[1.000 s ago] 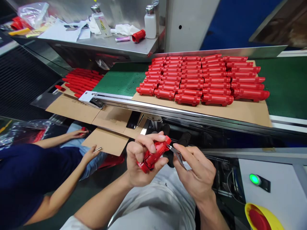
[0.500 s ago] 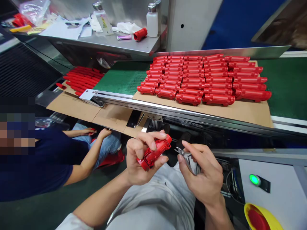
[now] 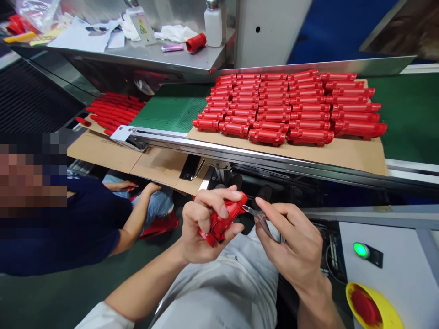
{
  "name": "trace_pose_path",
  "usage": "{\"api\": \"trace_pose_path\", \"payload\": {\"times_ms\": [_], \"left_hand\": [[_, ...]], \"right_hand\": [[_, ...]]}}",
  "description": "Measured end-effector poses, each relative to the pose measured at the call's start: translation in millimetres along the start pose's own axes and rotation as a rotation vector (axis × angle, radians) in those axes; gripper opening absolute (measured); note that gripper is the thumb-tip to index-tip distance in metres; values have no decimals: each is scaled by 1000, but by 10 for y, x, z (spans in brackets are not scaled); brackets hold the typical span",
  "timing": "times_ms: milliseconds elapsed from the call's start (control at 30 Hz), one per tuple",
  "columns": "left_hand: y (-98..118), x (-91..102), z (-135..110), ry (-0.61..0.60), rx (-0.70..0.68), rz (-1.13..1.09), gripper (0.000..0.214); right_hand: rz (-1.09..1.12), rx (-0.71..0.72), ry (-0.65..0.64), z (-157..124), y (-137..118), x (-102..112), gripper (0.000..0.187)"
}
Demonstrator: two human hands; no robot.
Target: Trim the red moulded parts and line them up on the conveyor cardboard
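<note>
My left hand (image 3: 202, 228) is closed around a red plastic housing (image 3: 224, 219), held over my lap. My right hand (image 3: 291, 249) grips small metal cutters (image 3: 257, 215); their tips touch the upper right end of the housing. Beyond my hands, a cardboard sheet (image 3: 343, 153) on the green conveyor belt (image 3: 171, 109) carries several rows of the same red housings (image 3: 291, 105).
A person in a dark blue shirt (image 3: 68, 224) sits at my left, hands near their lap. More red parts (image 3: 113, 112) lie on cardboard at the belt's left end. A steel shelf (image 3: 144, 50) holds bottles, papers and rags. A green lamp (image 3: 361, 249) and red stop button (image 3: 365, 306) sit at right.
The cutters drew back from the housing, then returned to its end. The person at my left shifted and brought their hands closer together.
</note>
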State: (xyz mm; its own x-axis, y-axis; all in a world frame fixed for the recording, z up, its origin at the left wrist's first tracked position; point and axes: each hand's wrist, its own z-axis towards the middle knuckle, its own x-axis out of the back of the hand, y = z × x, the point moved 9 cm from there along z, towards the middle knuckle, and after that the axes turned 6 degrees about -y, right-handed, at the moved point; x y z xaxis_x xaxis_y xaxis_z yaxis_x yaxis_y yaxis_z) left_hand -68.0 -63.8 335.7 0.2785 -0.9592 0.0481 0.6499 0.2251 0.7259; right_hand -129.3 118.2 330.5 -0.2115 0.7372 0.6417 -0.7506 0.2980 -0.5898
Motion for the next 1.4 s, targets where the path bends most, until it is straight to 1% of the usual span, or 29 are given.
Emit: {"api": "trace_pose_path", "payload": {"times_ms": [233,300,333,367,433,467,500,533,567,600,667,700,733,800,933,1000,1067,1133,1233,1333,1400], "left_hand": [[-30,-31,-18,-19,5,-27,52],[-51,-38,-28,-23,27,-56,51],[-69,-41,-32,-22,48,-73,51],[-91,-40,-35,-15,73,-91,50],[-146,-32,-42,6,122,-121,48],[-172,-27,-46,16,140,-122,46],[-198,-24,-52,21,153,-114,43],[-226,-26,-61,19,167,-100,38],[-259,-32,-74,9,185,-91,32],[-296,-43,-92,-8,209,-89,27],[-369,-79,-139,-64,276,-86,19],[-397,-103,-166,-102,315,-72,19],[-414,-130,-191,-145,349,-47,22],[-408,-181,-223,-229,385,22,33],[-329,-274,-226,-352,381,88,70],[-319,-298,-226,-393,405,137,81],[-307,-311,-226,-434,423,223,86],[-274,-325,-222,-474,414,324,86],[-197,-332,-196,-504,368,473,83],[-192,-351,-196,-562,386,606,81],[-221,-362,-205,-601,413,657,82]], "right_hand": [[-88,42,-26,-40,-12,-13,57],[-31,5,-30,-48,27,-44,51],[41,-63,-28,-53,97,-64,45],[149,-160,-14,-69,201,-86,36],[462,-379,64,-146,447,-139,15],[622,-472,109,-197,552,-177,12],[744,-535,141,-238,623,-213,13],[815,-566,147,-258,654,-240,15],[826,-577,125,-261,655,-257,16],[789,-576,80,-248,630,-266,16],[669,-545,3,-192,534,-253,13],[627,-527,-18,-156,474,-240,10],[600,-509,-28,-116,412,-226,7],[593,-483,-40,-36,300,-216,5],[717,-464,-89,95,170,-256,8],[731,-454,-151,142,133,-290,12],[709,-449,-226,168,108,-340,14],[695,-467,-260,168,113,-383,13],[687,-527,-251,136,161,-431,10],[684,-565,-255,114,201,-481,12],[706,-571,-252,120,222,-516,11]]}}
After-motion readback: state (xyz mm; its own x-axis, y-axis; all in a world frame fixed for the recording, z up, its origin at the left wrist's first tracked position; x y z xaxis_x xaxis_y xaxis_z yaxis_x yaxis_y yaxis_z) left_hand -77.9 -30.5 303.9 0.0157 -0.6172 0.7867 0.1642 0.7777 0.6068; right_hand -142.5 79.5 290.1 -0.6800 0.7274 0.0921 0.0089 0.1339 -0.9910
